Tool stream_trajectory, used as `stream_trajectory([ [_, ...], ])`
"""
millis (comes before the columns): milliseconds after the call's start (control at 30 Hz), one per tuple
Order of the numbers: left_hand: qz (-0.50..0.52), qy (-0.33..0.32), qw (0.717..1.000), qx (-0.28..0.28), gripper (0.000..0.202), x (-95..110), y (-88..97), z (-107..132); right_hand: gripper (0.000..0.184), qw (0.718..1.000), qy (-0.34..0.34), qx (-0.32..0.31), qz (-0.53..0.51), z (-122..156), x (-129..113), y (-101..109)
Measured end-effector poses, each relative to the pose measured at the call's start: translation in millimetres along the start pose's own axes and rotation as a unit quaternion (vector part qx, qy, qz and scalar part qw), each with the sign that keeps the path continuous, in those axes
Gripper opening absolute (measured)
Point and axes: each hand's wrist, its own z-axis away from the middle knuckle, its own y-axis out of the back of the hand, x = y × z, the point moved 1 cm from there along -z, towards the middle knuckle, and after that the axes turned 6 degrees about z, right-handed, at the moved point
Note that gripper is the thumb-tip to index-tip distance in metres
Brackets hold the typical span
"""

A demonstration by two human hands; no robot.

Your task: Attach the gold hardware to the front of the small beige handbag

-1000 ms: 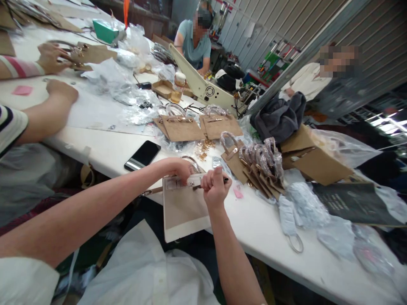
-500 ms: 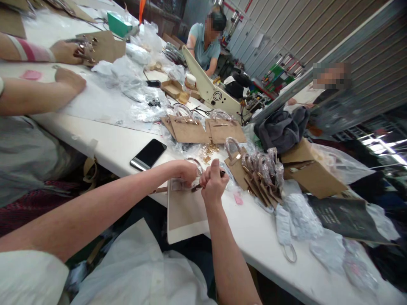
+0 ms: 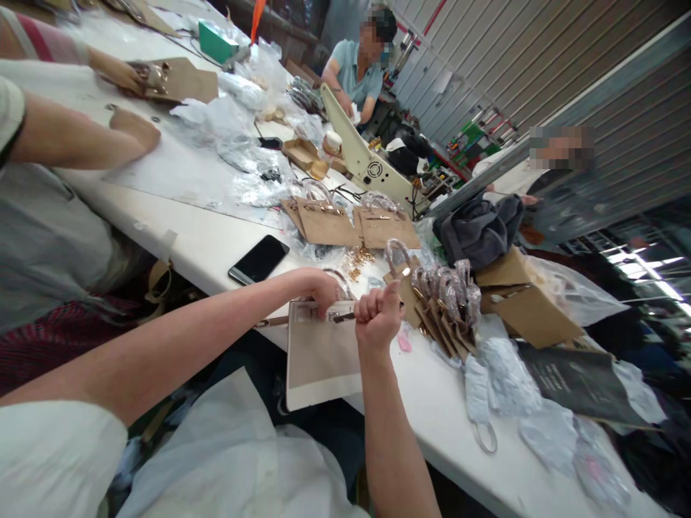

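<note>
A flat beige handbag [image 3: 324, 356] with a pale border lies across the table edge near my lap. My left hand [image 3: 322, 291] is closed over its top edge, beside the curved handle; the fingertips are partly hidden. From the bag's left side sticks a thin brown strap [image 3: 270, 321]. My right hand [image 3: 379, 316] is a fist at the upper right corner, thumb up, around a narrow dark strap-like piece [image 3: 344, 316]. This piece points left towards the bag top, and a dark end shows past the fist. Whether it is a strap or a tool, I cannot tell.
A phone [image 3: 259, 259] lies left of the bag. Beyond are small gold fittings [image 3: 359, 260], brown-covered handbags [image 3: 329, 221] and a row of wrapped bags [image 3: 445, 302]. A face mask [image 3: 478, 396] lies at right. A co-worker's arm [image 3: 80, 137] rests at left.
My right fist has moved right, away from my left hand, and more of the dark strap-like piece shows between fist and bag. My left hand stays on the bag's top edge.
</note>
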Motion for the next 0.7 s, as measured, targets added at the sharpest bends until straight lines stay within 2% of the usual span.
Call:
stream_trajectory([
  [133, -0.040, -0.009, 0.999, -0.001, 0.024, 5.3, 2.8, 2.7, 0.075, 0.996, 0.064, 0.004, 0.060, 21.0, 2.6, -7.9],
  [367, -0.082, -0.019, 0.996, 0.016, 0.028, 6.5, -0.9, 4.8, 0.073, 0.989, 0.087, 0.005, 0.117, 28.7, 18.0, -12.6],
  [533, -0.091, -0.026, 0.995, 0.033, 0.035, 7.2, -3.6, 2.8, 0.075, 0.993, 0.039, -0.015, 0.111, 13.2, 9.3, -14.8],
  [700, -0.060, -0.035, 0.997, 0.022, 0.037, 0.7, -3.8, -5.5, 0.078, 0.998, -0.020, 0.006, 0.066, -16.7, -1.3, -22.1],
])
